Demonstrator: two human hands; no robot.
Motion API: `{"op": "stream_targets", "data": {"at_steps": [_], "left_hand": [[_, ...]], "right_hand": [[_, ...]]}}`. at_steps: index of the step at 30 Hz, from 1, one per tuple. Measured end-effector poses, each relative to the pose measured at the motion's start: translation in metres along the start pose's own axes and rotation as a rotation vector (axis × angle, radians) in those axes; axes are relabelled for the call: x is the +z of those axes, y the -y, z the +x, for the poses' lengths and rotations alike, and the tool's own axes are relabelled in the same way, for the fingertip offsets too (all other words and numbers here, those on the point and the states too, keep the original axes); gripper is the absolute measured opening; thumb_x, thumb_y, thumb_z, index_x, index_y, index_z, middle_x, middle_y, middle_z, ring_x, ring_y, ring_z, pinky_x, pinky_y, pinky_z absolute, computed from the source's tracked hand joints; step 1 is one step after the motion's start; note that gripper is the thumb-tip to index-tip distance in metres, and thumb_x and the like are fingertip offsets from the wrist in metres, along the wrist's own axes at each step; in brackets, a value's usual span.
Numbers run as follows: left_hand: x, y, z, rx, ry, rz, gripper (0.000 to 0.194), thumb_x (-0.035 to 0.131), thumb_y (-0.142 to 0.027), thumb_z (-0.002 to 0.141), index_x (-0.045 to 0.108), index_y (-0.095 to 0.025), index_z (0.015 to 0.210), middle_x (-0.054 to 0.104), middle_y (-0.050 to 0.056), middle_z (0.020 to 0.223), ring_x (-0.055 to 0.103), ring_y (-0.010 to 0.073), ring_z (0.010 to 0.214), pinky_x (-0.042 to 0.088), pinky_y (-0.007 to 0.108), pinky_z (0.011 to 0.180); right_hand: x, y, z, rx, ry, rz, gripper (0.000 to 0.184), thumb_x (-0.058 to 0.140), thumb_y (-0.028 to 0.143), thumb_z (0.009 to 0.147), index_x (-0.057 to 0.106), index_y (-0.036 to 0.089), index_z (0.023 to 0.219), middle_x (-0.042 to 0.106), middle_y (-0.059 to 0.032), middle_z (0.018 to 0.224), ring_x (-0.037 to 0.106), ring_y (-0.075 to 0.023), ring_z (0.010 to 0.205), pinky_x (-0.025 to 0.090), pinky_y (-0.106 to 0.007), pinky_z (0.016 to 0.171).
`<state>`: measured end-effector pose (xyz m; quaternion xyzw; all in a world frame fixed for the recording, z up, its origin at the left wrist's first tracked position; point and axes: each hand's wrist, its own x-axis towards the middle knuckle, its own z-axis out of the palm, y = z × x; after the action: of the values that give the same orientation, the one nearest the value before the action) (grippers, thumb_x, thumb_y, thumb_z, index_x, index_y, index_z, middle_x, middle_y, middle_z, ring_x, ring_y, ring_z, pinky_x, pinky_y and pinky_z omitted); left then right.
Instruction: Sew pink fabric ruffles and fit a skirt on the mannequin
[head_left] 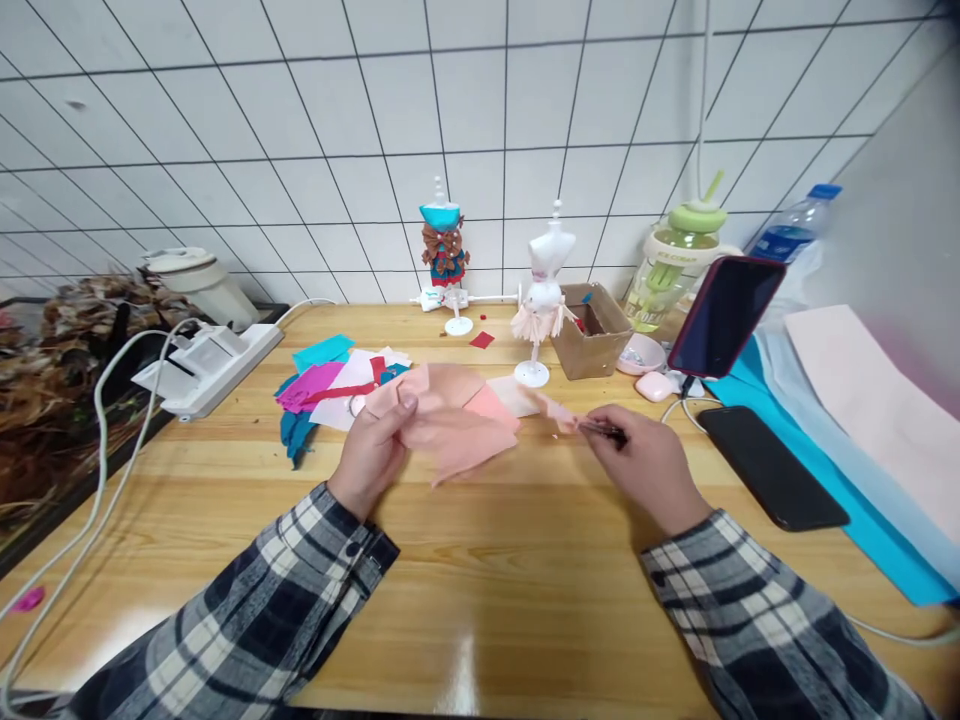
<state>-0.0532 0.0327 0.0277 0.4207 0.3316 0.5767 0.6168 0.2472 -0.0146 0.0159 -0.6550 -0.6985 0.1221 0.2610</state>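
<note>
My left hand (373, 450) pinches a thin peach sheet (457, 425), tissue-like or fabric, between thumb and fingers above the table. To its right, my right hand (645, 462) is closed around a small dark tool (606, 432), whose kind is blurred. A small peach scrap (557, 410) sits at the tool's tip, apart from the larger sheet. Behind the hands stands a white mini dress form (546, 262) with a peach frill (541, 322) round its lower part. A pile of coloured scraps (315, 385) lies just beyond my left hand.
A second mini dress form (444, 250) wears a teal and brown dress. At the back right are a cardboard box (592, 345), drink bottle (667, 265), propped phone (726, 315) and another phone (772, 468). Coloured sheets (877, 400) lie at right; a power strip (217, 375) is at left.
</note>
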Motion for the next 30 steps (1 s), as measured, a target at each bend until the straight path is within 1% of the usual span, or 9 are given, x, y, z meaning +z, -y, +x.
{"op": "stream_targets", "data": {"at_steps": [3,5,9,13,17,19,24,27,30], "left_hand": [[0.013,0.0,-0.017,-0.276,0.222,0.028,0.032,0.068,-0.024,0.082,0.067,-0.013,0.112,0.072,0.01,0.104,0.067,0.0203,0.093,0.051,0.031,0.089],[0.021,0.005,-0.03,-0.497,0.338,-0.026,0.037,0.068,-0.024,0.081,0.065,-0.011,0.116,0.069,0.014,0.114,0.066,0.0231,0.099,0.051,0.031,0.087],[0.026,0.016,-0.044,-0.729,0.412,-0.117,0.043,0.065,-0.021,0.082,0.06,-0.012,0.124,0.068,0.016,0.116,0.068,0.0237,0.093,0.054,0.03,0.073],[0.018,0.015,-0.037,-0.685,0.366,-0.025,0.039,0.064,-0.029,0.084,0.064,-0.011,0.119,0.067,0.016,0.119,0.065,0.0263,0.105,0.049,0.036,0.091],[0.009,0.001,-0.028,-0.308,0.178,0.457,0.035,0.071,-0.036,0.078,0.07,-0.015,0.106,0.069,0.012,0.118,0.06,0.0292,0.112,0.043,0.039,0.1],[0.008,-0.003,-0.027,-0.213,0.175,0.609,0.04,0.077,-0.035,0.072,0.07,-0.017,0.106,0.068,0.009,0.121,0.057,0.0308,0.116,0.042,0.039,0.102],[0.015,0.01,-0.034,-0.451,0.2,0.268,0.042,0.074,-0.031,0.075,0.067,-0.014,0.113,0.069,0.012,0.118,0.063,0.0285,0.107,0.049,0.038,0.093],[0.021,0.016,-0.037,-0.69,0.232,-0.027,0.039,0.07,-0.027,0.079,0.066,-0.012,0.115,0.069,0.015,0.115,0.068,0.0245,0.099,0.051,0.034,0.088],[0.023,0.014,-0.039,-0.799,0.254,-0.078,0.037,0.074,-0.026,0.076,0.068,-0.01,0.109,0.073,0.015,0.105,0.069,0.0228,0.094,0.052,0.03,0.084]], "right_hand": [[0.0,-0.009,0.005,0.167,0.012,-0.154,0.038,0.056,0.046,0.082,0.062,0.025,0.113,0.073,-0.0073,0.098,0.066,-0.0252,0.077,0.04,-0.03,0.059],[0.003,-0.007,0.004,0.192,0.011,-0.075,0.049,0.052,0.053,0.084,0.054,0.024,0.123,0.071,-0.0092,0.106,0.066,-0.0261,0.083,0.042,-0.032,0.063],[0.011,0.007,-0.003,0.048,0.088,0.253,0.033,0.038,0.046,0.094,0.059,0.022,0.102,0.07,-0.0049,0.096,0.065,-0.0205,0.088,0.045,-0.03,0.073],[0.019,0.018,-0.011,0.041,0.27,0.427,0.03,0.04,0.044,0.094,0.06,0.022,0.091,0.069,0.0,0.079,0.062,-0.0143,0.064,0.045,-0.027,0.063],[0.021,0.021,-0.011,0.004,0.238,0.425,0.031,0.039,0.043,0.095,0.061,0.022,0.089,0.068,-0.0006,0.081,0.063,-0.0153,0.073,0.045,-0.028,0.068],[0.021,0.02,-0.011,-0.02,0.201,0.407,0.031,0.039,0.042,0.095,0.062,0.022,0.088,0.068,-0.0011,0.082,0.062,-0.0158,0.077,0.045,-0.028,0.071],[0.025,0.017,-0.011,0.061,0.256,0.545,0.03,0.037,0.044,0.096,0.058,0.021,0.095,0.069,0.0002,0.079,0.056,-0.012,0.055,0.044,-0.026,0.058],[0.027,0.016,-0.011,0.029,0.297,0.484,0.03,0.039,0.042,0.095,0.061,0.022,0.1,0.069,-0.0004,0.081,0.06,-0.0144,0.067,0.044,-0.027,0.064],[0.026,0.018,-0.012,-0.004,0.297,0.422,0.035,0.042,0.047,0.093,0.063,0.022,0.106,0.068,-0.0019,0.085,0.06,-0.017,0.076,0.043,-0.028,0.068]]}}
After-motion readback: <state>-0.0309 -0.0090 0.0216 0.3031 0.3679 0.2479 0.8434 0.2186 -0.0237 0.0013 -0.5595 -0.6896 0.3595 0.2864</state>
